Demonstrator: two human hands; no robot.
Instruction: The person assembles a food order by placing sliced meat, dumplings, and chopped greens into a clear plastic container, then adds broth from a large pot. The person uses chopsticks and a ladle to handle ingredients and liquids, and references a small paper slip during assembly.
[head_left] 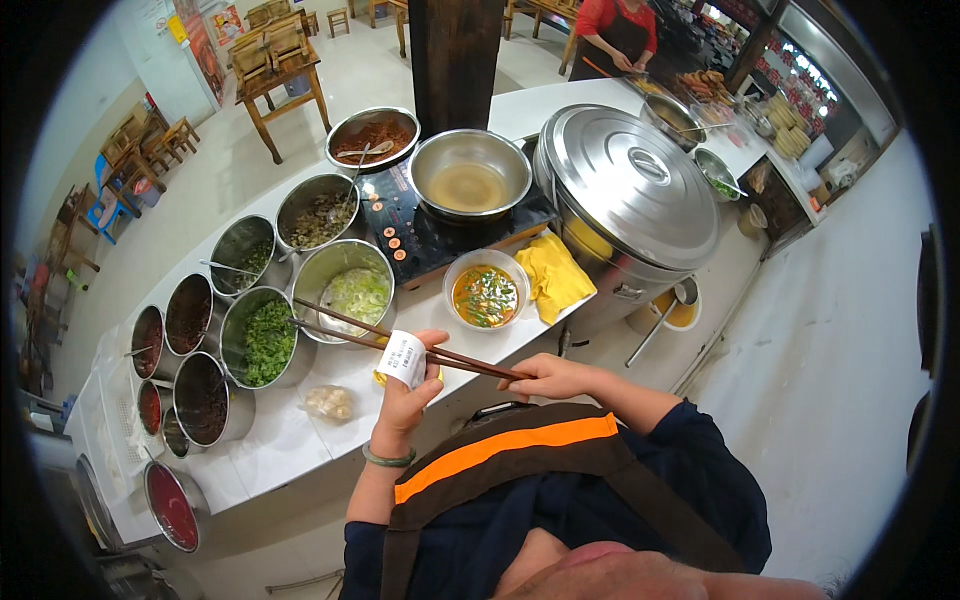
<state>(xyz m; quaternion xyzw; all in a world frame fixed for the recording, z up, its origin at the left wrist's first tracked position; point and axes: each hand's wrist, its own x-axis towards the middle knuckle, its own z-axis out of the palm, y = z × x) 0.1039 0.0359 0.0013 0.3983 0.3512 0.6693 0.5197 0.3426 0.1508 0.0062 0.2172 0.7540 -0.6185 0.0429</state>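
Note:
Long dark-brown chopsticks [475, 366] lie across in front of me, their far ends over the pots of chopped greens. My right hand [548, 378] pinches them at the near end. Around their middle, my left hand [408, 392] is closed on them, with a white printed paper label [403, 358] held against its fingers. Something yellow shows below the label, mostly hidden. Just beyond the hands, orange broth with chopped greens [486, 297] fills a clear round bowl. A steel pot of pale shredded greens [358, 292] and one of bright green herbs [266, 341] stand to the left.
A steel pan [470, 175] of cloudy liquid sits on a black induction cooker [395, 225]. Right of it stands a large lidded steel pot [640, 180], beside a yellow cloth [550, 275]. Several condiment pots line the white counter [265, 460]. A co-worker [625, 45] works at the far right.

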